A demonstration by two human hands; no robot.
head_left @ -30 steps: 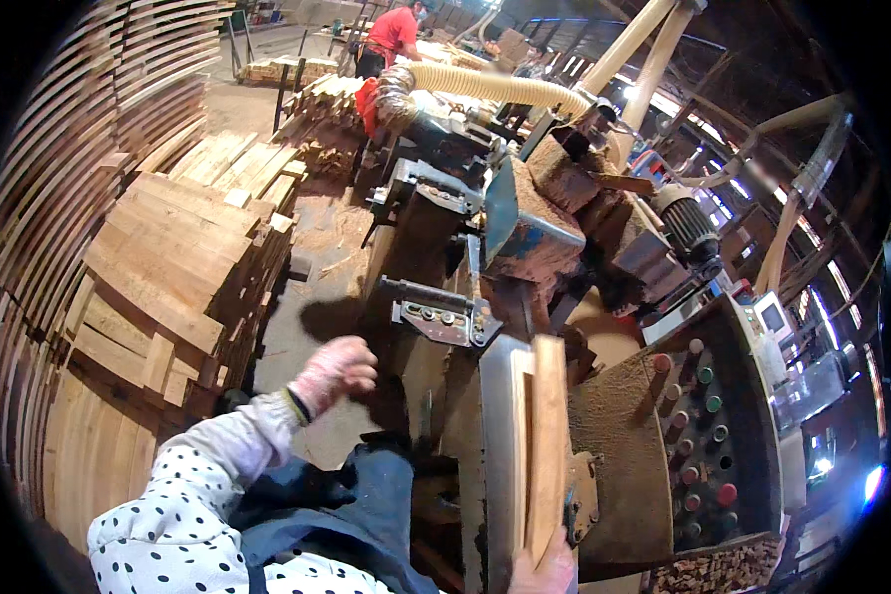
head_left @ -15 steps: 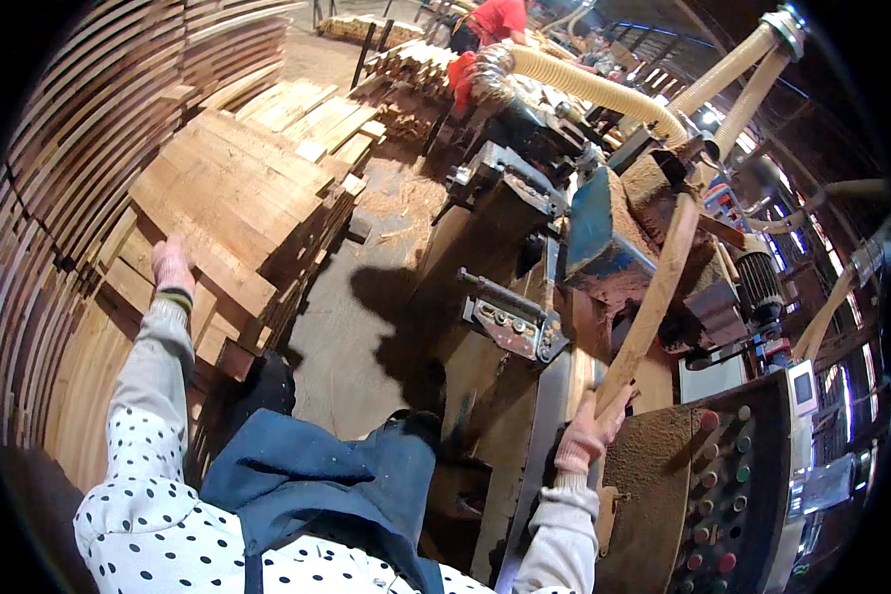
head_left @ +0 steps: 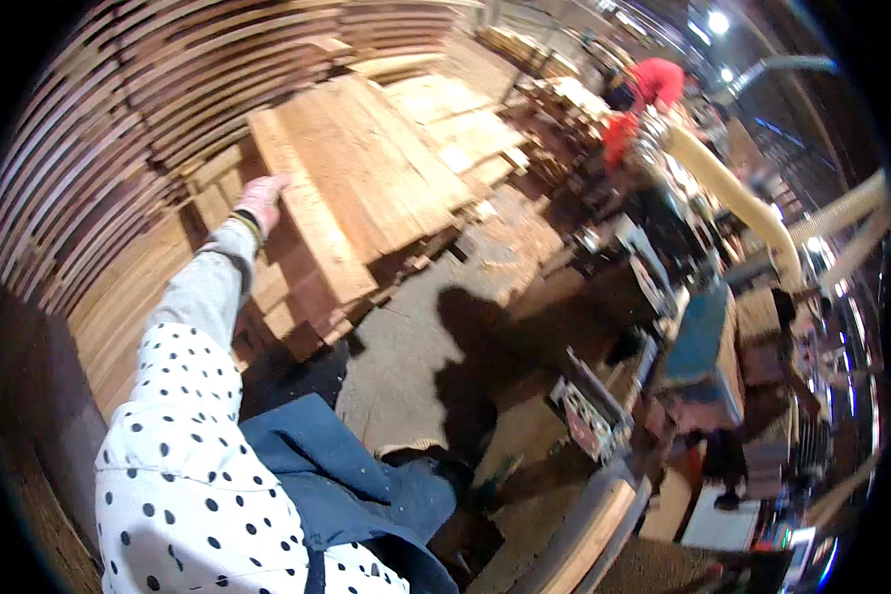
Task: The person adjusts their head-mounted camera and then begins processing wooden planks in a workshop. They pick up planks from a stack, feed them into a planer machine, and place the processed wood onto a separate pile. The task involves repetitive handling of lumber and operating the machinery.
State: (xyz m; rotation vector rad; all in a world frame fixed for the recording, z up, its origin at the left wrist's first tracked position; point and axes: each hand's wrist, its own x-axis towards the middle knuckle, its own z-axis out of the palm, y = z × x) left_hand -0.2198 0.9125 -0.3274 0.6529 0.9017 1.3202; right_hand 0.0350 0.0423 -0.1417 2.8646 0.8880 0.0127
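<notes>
My left hand (head_left: 260, 203), in a pinkish glove, is closed on the left edge of a wooden plank (head_left: 312, 213). The plank is the outermost of several laid side by side on top of a lumber stack (head_left: 386, 168). The fingertips are partly hidden by the plank's edge. My right hand is out of the picture. At the lower right, a pale wooden board (head_left: 592, 535) lies lengthwise along the bed of a woodworking machine (head_left: 604, 406).
Tall layers of stacked boards (head_left: 79, 168) rise at the left. A blue machine housing (head_left: 698, 332) and a cream ribbed hose (head_left: 733, 188) stand at the right. Beyond, a person in red (head_left: 653, 84) bends over. Sawdust lies on the concrete floor (head_left: 391, 361).
The view has swung left, so the scene sits farther right. My right hand, which held a board at the machine, has gone out of view. My left hand stays at the plank's edge.
</notes>
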